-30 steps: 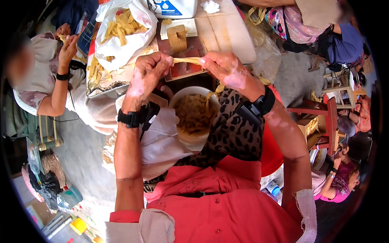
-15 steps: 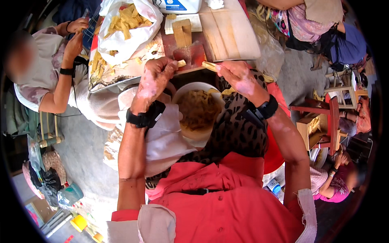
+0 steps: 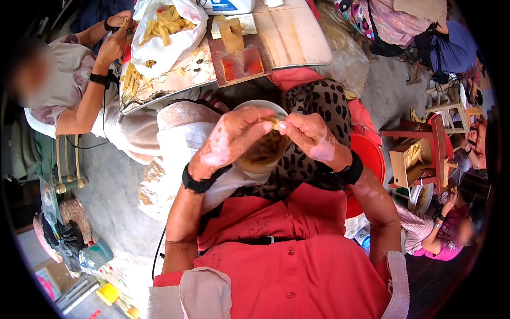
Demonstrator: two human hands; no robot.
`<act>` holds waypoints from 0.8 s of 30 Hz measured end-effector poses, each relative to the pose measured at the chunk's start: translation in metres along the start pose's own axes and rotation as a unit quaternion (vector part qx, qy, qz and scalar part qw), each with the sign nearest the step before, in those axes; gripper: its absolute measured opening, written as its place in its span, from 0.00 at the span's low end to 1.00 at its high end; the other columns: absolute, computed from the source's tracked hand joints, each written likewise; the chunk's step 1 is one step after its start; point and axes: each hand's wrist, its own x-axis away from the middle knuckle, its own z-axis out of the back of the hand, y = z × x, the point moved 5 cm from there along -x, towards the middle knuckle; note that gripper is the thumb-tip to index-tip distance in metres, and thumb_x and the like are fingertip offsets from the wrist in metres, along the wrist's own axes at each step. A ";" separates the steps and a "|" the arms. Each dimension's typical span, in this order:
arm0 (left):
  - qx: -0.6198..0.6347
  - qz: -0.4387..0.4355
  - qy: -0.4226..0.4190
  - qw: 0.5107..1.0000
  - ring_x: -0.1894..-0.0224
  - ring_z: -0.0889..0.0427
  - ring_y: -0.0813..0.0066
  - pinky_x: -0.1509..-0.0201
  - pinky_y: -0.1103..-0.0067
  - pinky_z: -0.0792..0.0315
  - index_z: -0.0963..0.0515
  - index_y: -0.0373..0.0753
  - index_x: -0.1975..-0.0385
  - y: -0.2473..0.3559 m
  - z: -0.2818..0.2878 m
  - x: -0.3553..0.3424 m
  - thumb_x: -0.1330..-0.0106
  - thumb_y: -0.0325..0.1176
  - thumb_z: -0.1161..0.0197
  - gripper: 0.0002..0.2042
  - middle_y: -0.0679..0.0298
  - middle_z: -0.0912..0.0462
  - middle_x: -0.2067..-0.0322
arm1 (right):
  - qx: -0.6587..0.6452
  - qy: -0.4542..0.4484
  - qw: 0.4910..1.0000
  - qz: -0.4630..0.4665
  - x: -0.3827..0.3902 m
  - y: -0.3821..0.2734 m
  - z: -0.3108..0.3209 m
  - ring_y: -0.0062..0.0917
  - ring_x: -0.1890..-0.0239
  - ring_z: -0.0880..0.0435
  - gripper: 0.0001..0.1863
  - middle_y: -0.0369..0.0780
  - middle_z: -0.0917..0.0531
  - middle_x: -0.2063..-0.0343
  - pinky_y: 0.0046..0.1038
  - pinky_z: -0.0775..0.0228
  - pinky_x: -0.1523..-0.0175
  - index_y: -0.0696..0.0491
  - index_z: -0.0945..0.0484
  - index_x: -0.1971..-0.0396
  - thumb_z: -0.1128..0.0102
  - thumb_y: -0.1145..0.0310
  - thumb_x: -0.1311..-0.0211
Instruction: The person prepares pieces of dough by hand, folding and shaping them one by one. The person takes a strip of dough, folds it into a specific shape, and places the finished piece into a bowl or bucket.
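Note:
My left hand (image 3: 226,139) and my right hand (image 3: 314,137) meet in front of me, both closed in a pinch on a small yellowish strip (image 3: 274,123). Its exact kind I cannot make out, and the fingertips cover most of it. Just below them is a pale bowl (image 3: 254,103) holding wet-looking, yellow-brown pieces, partly hidden by my hands. Beyond the bowl, on the low table (image 3: 297,34), a wooden block (image 3: 231,36) stands on a reddish-brown board (image 3: 241,66). A white plastic bag (image 3: 186,45) of yellow strips (image 3: 166,26) lies open to its left.
Loose strips (image 3: 133,82) lie at the table's left edge, near a co-worker's hands (image 3: 114,45). A red bucket (image 3: 366,159) stands by my right leg. Further right are a wooden stool (image 3: 438,151), a box of strips (image 3: 411,157) and another seated person (image 3: 446,234).
Both hands have drawn back from the table edge and come together over the bowl. Half a second ago they were apart, each pinching a yellowish piece. The view has shifted slightly.

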 end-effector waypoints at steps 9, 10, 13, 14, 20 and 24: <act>-0.100 0.027 0.008 0.995 0.74 0.23 0.62 0.70 0.75 0.30 0.24 0.30 0.70 0.019 0.019 0.023 0.40 0.22 0.43 0.02 0.54 0.22 0.75 | 0.052 -0.038 0.998 0.022 0.011 -0.027 -0.015 0.42 0.78 0.24 0.10 0.46 0.28 0.83 0.36 0.35 0.75 0.55 0.28 0.74 0.46 0.65 0.36; -0.103 0.031 0.025 0.994 0.75 0.23 0.63 0.70 0.75 0.30 0.24 0.31 0.70 0.020 0.031 0.028 0.40 0.22 0.43 0.02 0.54 0.23 0.75 | 0.052 -0.033 0.998 0.021 0.009 -0.030 -0.017 0.43 0.78 0.24 0.10 0.46 0.28 0.83 0.38 0.35 0.76 0.54 0.29 0.74 0.47 0.65 0.36; -0.141 0.059 0.060 0.986 0.75 0.24 0.65 0.70 0.75 0.31 0.24 0.32 0.71 0.026 0.056 0.046 0.40 0.23 0.42 0.02 0.56 0.23 0.76 | 0.029 -0.032 0.998 0.039 0.007 -0.036 -0.028 0.44 0.79 0.25 0.09 0.46 0.27 0.84 0.39 0.36 0.76 0.54 0.30 0.72 0.49 0.65 0.36; -0.151 0.090 0.060 0.983 0.74 0.24 0.65 0.70 0.75 0.31 0.24 0.32 0.72 0.027 0.059 0.050 0.41 0.23 0.41 0.02 0.56 0.24 0.77 | 0.016 -0.041 0.998 0.035 0.007 -0.039 -0.031 0.45 0.79 0.25 0.09 0.46 0.27 0.84 0.39 0.36 0.75 0.54 0.30 0.71 0.49 0.65 0.36; -0.376 -0.156 0.061 0.912 0.54 0.26 0.52 0.49 0.63 0.33 0.26 0.32 0.57 0.095 0.017 0.046 0.46 0.29 0.36 0.16 0.50 0.24 0.56 | 0.030 -0.032 0.997 0.065 0.012 -0.049 -0.032 0.47 0.75 0.26 0.11 0.48 0.27 0.82 0.42 0.37 0.71 0.56 0.32 0.72 0.52 0.64 0.35; -0.271 -0.102 -0.049 0.956 0.69 0.21 0.54 0.67 0.70 0.27 0.22 0.35 0.64 0.075 -0.018 0.053 0.41 0.31 0.36 0.09 0.54 0.20 0.71 | 0.012 -0.057 0.996 0.074 0.023 -0.062 -0.022 0.47 0.75 0.26 0.12 0.49 0.28 0.83 0.41 0.37 0.72 0.57 0.31 0.73 0.52 0.63 0.34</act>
